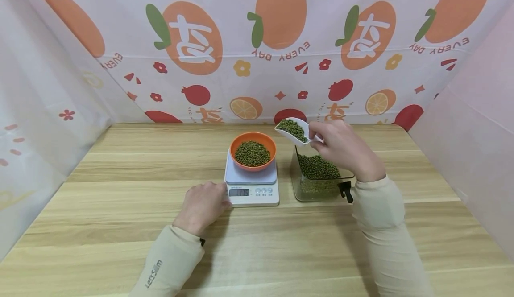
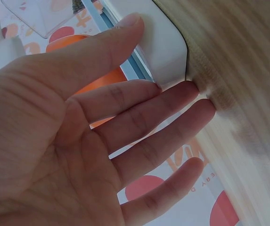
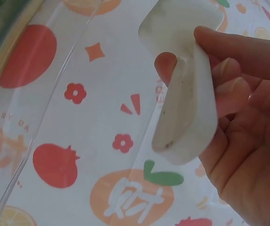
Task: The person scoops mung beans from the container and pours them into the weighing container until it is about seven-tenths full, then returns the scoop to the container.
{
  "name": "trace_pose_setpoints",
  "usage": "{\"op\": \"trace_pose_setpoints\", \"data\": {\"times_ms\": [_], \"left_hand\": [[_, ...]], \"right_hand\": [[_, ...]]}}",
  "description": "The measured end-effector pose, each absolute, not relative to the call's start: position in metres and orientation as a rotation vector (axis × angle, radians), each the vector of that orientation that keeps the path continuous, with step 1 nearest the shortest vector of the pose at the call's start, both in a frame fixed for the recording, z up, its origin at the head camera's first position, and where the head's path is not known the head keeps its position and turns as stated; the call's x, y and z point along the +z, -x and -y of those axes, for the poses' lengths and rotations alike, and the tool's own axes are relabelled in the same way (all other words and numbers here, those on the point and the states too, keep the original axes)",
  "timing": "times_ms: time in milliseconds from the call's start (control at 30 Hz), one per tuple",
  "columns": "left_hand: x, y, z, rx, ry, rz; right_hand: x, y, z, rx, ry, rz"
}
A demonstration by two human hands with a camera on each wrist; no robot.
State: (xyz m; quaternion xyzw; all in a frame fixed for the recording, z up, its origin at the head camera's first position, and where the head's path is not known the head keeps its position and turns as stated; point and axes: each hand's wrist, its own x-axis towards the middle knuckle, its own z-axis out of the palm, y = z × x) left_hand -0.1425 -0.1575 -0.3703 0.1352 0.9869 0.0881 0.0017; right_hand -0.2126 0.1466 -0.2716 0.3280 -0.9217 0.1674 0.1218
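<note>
My right hand (image 1: 341, 147) pinches the handle of a white scoop (image 1: 304, 126) with green mung beans in it. The scoop is raised over the back of a clear plastic container (image 1: 296, 189) holding more mung beans (image 1: 319, 167). An orange bowl (image 1: 254, 168) of mung beans (image 1: 252, 153) sits on a white kitchen scale (image 1: 257, 202), whose display (image 1: 239, 192) shows digits. At the scale's left front corner is my left hand (image 1: 204, 204). In the left wrist view its fingers (image 2: 149, 113) are extended and the thumb lies against the scale (image 2: 167, 47).
A black clip (image 1: 346, 191) is on the container's right front side. The wood-grain table (image 1: 120, 190) extends around the scale and container. Behind it hangs a fruit-printed cloth (image 1: 233, 78), with pale side sheets at left and right.
</note>
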Motion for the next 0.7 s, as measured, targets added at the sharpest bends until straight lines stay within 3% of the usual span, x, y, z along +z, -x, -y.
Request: {"op": "trace_pose_setpoints", "data": {"times_ms": [700], "left_hand": [[-0.37,0.142,0.158,0.269,-0.427,-3.104]], "right_hand": [[-0.275,0.229,-0.106,0.378,-1.1,2.802]]}}
